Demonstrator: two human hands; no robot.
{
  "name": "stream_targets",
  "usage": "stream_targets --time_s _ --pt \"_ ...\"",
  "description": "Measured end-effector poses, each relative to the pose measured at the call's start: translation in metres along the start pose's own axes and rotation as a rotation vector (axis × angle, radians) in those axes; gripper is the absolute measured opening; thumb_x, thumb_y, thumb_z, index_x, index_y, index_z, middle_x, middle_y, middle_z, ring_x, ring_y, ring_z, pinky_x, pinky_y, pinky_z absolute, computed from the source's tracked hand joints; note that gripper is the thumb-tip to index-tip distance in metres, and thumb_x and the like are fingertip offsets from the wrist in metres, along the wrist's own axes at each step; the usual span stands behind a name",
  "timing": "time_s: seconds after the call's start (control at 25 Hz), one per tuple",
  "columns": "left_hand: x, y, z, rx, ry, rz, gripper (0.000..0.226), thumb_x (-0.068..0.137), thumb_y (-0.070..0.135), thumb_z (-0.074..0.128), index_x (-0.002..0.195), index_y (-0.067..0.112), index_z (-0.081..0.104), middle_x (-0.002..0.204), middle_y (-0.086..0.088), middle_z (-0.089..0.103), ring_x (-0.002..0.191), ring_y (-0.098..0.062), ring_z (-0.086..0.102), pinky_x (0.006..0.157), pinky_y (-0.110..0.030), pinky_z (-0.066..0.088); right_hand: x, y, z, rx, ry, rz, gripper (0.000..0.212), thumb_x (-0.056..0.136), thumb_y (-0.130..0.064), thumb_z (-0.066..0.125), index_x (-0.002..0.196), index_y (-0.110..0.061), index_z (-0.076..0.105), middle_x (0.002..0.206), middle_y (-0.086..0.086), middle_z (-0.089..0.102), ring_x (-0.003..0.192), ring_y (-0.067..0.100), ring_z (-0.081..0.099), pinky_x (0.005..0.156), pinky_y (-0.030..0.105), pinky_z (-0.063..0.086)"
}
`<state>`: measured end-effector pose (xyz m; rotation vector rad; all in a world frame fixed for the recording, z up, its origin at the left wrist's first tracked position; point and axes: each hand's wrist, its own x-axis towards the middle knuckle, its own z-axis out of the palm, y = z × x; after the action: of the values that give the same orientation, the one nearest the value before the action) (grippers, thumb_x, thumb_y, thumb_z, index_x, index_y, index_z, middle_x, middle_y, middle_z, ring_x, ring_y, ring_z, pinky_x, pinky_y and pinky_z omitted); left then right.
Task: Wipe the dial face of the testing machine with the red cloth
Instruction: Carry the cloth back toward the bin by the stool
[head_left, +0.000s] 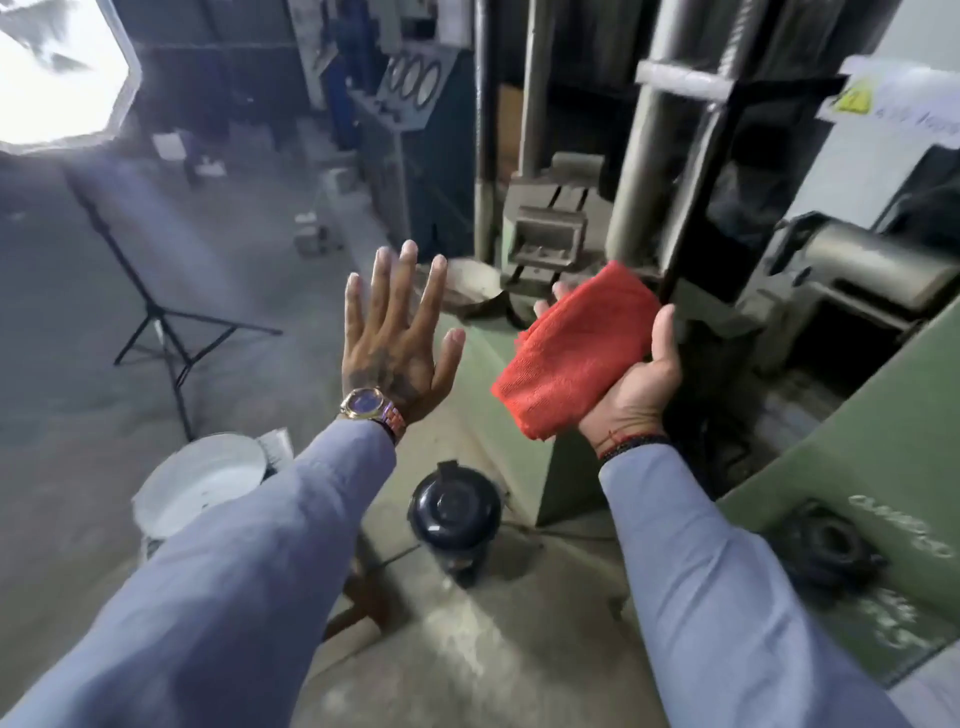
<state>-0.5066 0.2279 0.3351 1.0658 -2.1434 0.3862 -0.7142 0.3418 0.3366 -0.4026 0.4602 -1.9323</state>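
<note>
A folded red cloth (574, 348) lies across the palm of my right hand (636, 376), which holds it palm up with the thumb along its right side. My left hand (397, 338) is stretched out flat, back up, fingers spread, holding nothing; a watch sits on its wrist. Both hands hover in front of a green testing machine (852, 467) with tall grey columns (660, 135). Far behind, at the upper middle, a panel with three round dials (413, 78) stands well away from both hands. No dial face shows on the near machine.
A black round-lidded container (454, 514) stands on the floor between my arms. A white bucket (200, 483) sits lower left. A light stand tripod (161, 317) with a bright softbox (57, 67) fills the left. A metal bowl (475, 293) rests by the machine base.
</note>
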Motion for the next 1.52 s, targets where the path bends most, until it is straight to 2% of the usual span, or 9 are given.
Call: stream_targets --time_s 0.12,0.32,0.4,0.52,0.68,0.88,1.08,1.32,1.52 --pt "-0.037 -0.067 0.031 0.031 -0.050 -0.014 0.076 0.107 0.055 0.040 0.175 0.024 0.023 0.183 -0.012 0.018 0.171 -0.038 0.011 0.138 -0.061 0.005 0.019 0.078 -0.015 0.023 0.041 0.082 0.088 0.101 -0.075 0.051 0.157 -0.007 0.060 0.162 0.031 0.054 0.141 0.057 0.060 0.103 0.067 0.057" --pt "-0.110 -0.128 0.102 -0.002 -0.191 -0.035 0.078 0.106 0.055 0.043 0.174 0.023 0.024 0.183 -0.011 0.020 0.171 -0.037 0.012 0.138 -0.061 0.006 0.034 0.171 -0.067 0.009 0.181 0.160 0.093 0.102 -0.077 0.048 0.160 -0.006 0.055 0.165 0.027 0.053 0.149 0.055 0.051 0.112 0.068 0.053" --pt "-0.141 -0.138 0.133 -0.033 -0.249 -0.038 0.079 0.105 0.054 0.045 0.174 0.024 0.024 0.183 -0.011 0.021 0.171 -0.036 0.013 0.137 -0.062 0.008 0.037 0.194 -0.097 -0.025 0.224 0.177 0.094 0.100 -0.076 0.048 0.164 -0.007 0.050 0.167 0.026 0.051 0.152 0.055 0.047 0.122 0.072 0.040" --pt "-0.179 -0.144 0.171 -0.072 -0.312 -0.081 0.079 0.103 0.055 0.045 0.174 0.025 0.024 0.182 -0.011 0.023 0.170 -0.036 0.016 0.137 -0.062 0.009 0.040 0.215 -0.139 -0.072 0.281 0.195 0.089 0.095 -0.075 0.053 0.152 -0.008 0.065 0.165 0.025 0.054 0.153 0.054 0.047 0.130 0.073 0.024" --pt "-0.188 -0.153 0.219 -0.082 -0.356 -0.118 0.077 0.106 0.056 0.040 0.174 0.026 0.023 0.183 -0.009 0.022 0.171 -0.035 0.016 0.137 -0.061 0.008 0.063 0.238 -0.178 -0.093 0.331 0.226 0.082 0.102 -0.075 0.046 0.143 -0.010 0.074 0.164 0.024 0.056 0.153 0.053 0.047 0.130 0.068 0.030" --pt "-0.173 -0.166 0.268 -0.078 -0.393 -0.175 0.075 0.106 0.059 0.033 0.174 0.027 0.024 0.183 -0.008 0.022 0.171 -0.033 0.014 0.138 -0.060 0.006 0.105 0.255 -0.206 -0.098 0.342 0.311 0.092 0.101 -0.074 0.048 0.159 -0.004 0.056 0.166 0.025 0.053 0.158 0.052 0.040 0.131 0.068 0.027" --pt "-0.169 -0.171 0.311 -0.074 -0.485 -0.184 0.075 0.106 0.057 0.033 0.174 0.028 0.023 0.184 -0.009 0.020 0.171 -0.034 0.014 0.137 -0.061 0.009 0.114 0.269 -0.254 -0.072 0.366 0.426 0.091 0.101 -0.075 0.051 0.157 -0.003 0.059 0.167 0.022 0.052 0.160 0.049 0.040 0.132 0.071 0.023" --pt "-0.205 -0.168 0.349 -0.060 -0.571 -0.155 0.077 0.105 0.058 0.036 0.175 0.028 0.020 0.185 -0.007 0.016 0.171 -0.032 0.013 0.136 -0.063 0.014 0.078 0.297 -0.308 -0.032 0.531 0.538 0.102 0.091 -0.084 0.063 0.151 -0.002 0.065 0.161 0.023 0.059 0.140 0.046 0.059 0.126 0.068 0.038" --pt "-0.224 -0.168 0.382 -0.074 -0.606 -0.131 0.078 0.104 0.057 0.038 0.175 0.027 0.022 0.184 -0.007 0.017 0.171 -0.033 0.014 0.135 -0.064 0.016 0.085 0.339 -0.339 0.032 0.701 0.570 0.119 0.077 -0.091 0.071 0.151 0.002 0.061 0.133 0.027 0.071 0.125 0.047 0.067 0.121 0.069 0.042"
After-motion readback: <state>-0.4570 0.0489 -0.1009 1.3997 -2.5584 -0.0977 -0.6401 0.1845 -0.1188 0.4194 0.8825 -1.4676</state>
